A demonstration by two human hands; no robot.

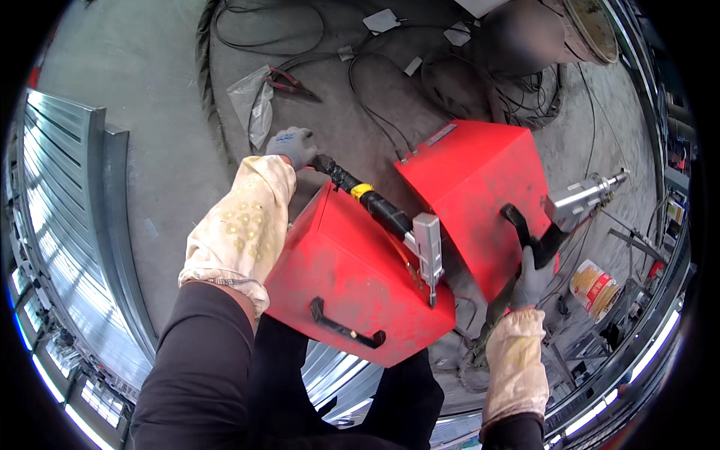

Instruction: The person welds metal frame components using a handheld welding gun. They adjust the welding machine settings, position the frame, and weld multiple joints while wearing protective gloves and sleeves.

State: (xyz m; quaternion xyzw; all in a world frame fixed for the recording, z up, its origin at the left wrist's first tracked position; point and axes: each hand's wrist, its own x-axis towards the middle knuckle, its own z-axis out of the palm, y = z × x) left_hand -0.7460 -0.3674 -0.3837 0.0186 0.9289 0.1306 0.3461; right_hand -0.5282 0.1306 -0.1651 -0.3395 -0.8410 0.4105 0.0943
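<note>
Dark sleeves (202, 360) come up from the bottom edge, both forearms wrapped in pale cloth sleeve guards (244, 225) and ending in grey work gloves. Underneath everything is a rough grey concrete floor (150, 112), pretty dusty, with black cables (375, 112) snaking all over it, a pair of red-handled pliers (289, 84) lying on a clear plastic bag (255, 105), and a few white scraps of paper further back. Corrugated metal sheeting (67, 217) runs along the left side, looks like a workshop.

Two red metal boxes sit in the middle. On the near red box (352, 277), which has a black handle on its front face, lies a torch-like tool with a silver head (427, 251) and a black hose (367, 199) with a yellow band. Left hand (294, 145) is closed around the far end of that hose, just past the box's top corner. Right hand (534, 281) is clamped on the black grip of a second silver gun-shaped tool (581, 199), held up beside the far red box (480, 187), nozzle pointing right. A small striped can (592, 285) stands on the floor near that hand
</note>
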